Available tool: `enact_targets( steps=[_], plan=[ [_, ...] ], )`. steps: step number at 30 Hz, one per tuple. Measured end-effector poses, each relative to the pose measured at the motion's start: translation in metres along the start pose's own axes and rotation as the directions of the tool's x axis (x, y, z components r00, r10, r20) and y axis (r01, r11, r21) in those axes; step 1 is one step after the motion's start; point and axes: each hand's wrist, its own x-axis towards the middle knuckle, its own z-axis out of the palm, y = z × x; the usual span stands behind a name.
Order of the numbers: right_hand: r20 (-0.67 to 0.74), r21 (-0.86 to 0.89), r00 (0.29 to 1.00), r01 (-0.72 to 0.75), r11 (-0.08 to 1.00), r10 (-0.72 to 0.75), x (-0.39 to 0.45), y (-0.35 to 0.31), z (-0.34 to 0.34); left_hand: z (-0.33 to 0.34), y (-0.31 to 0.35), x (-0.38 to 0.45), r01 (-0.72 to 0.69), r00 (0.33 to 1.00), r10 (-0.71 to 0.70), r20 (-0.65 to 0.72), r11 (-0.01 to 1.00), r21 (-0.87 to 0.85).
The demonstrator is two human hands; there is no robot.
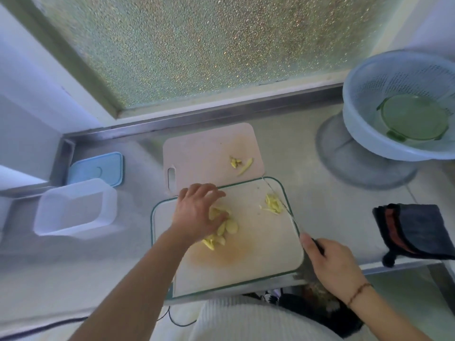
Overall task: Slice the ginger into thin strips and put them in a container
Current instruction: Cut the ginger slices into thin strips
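— Status of hands and pale yellow ginger slices (222, 226)?
— Left hand (197, 212): fingers spread, pressing slices on green-rimmed white cutting board (246, 271), probably steadying them. Right hand (332, 264): wrapped round thin-bladed knife (283, 205), parked beside cut strips (272, 204).
— Clear rectangular plastic container (76, 207)?
— Far left, lid off, ready for loading.

Place: a home kitchen, seen at a worktop under a window.
Worktop: a steel counter (320, 217) with a raised metal rim along the back and left.
Window: frosted, pebbled glass (197, 45) in a pale frame, just behind the counter.
Food prep: two cutting boards, a green-edged one (246, 254) overlapping a beige one (209, 153), both carrying yellow ginger pieces (227, 227).
Kitchenware: a blue colander (398, 104), a clear plastic container (76, 207) with a blue lid (98, 171) behind it.
Cloth: a dark folded towel (413, 230) at the counter's right edge.
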Motion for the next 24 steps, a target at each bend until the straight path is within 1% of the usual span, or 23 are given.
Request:
enact_targets(
  steps=[1, 2, 4, 6, 9, 12, 14, 17, 20, 22, 24],
  plan=[
    [0.009, -0.002, 1.0, 0.002, 1.0, -0.002, 0.0, 0.0, 0.0, 0.006, 0.004, -0.006, -0.062, 0.993, 0.058, 0.1, 0.997, 0.042],
    [0.025, -0.011, 1.0, 0.009, 1.0, -0.008, -0.001, -0.001, 0.001, 0.01, 0.01, -0.011, -0.11, 0.981, 0.098, 0.171, 0.992, 0.065],
    [0.059, -0.039, 0.998, 0.03, 0.999, -0.027, -0.003, -0.003, 0.005, 0.02, 0.02, -0.016, -0.157, 0.968, 0.13, 0.216, 0.981, 0.11],
    [0.095, -0.05, 0.995, 0.042, 0.998, -0.038, -0.004, -0.007, 0.013, 0.026, 0.025, -0.021, -0.151, 0.97, 0.116, 0.215, 0.977, 0.152],
    [0.135, -0.084, 0.99, 0.055, 0.995, -0.044, -0.006, -0.012, 0.022, 0.033, 0.02, -0.028, -0.195, 0.976, 0.173, 0.129, 0.964, 0.182],
    [0.125, -0.108, 0.991, 0.067, 0.992, -0.053, -0.006, -0.014, 0.027, 0.033, 0.007, -0.034, -0.198, 0.98, 0.196, 0.029, 0.964, 0.177],
    [0.113, -0.109, 0.992, 0.076, 0.991, -0.063, -0.005, -0.015, 0.029, 0.031, -0.004, -0.039, -0.194, 0.98, 0.198, -0.003, 0.965, 0.178],
    [0.117, -0.115, 0.992, 0.067, 0.991, -0.054, -0.004, -0.019, 0.031, 0.027, -0.022, -0.047, -0.191, 0.981, 0.192, 0.004, 0.971, 0.145],
    [0.121, -0.11, 0.992, 0.055, 0.992, -0.042, -0.004, -0.025, 0.035, 0.02, -0.03, -0.052, -0.197, 0.979, 0.191, 0.074, 0.977, 0.08],
    [0.123, -0.098, 0.992, 0.05, 0.994, -0.038, -0.003, -0.028, 0.037, 0.013, -0.027, -0.05, -0.151, 0.983, 0.145, 0.115, 0.988, 0.043],
    [0.12, -0.087, 0.992, 0.045, 0.995, -0.034, -0.003, -0.031, 0.038, 0.008, -0.023, -0.048, -0.078, 0.991, 0.08, 0.111, 0.997, -0.025]
  ],
)
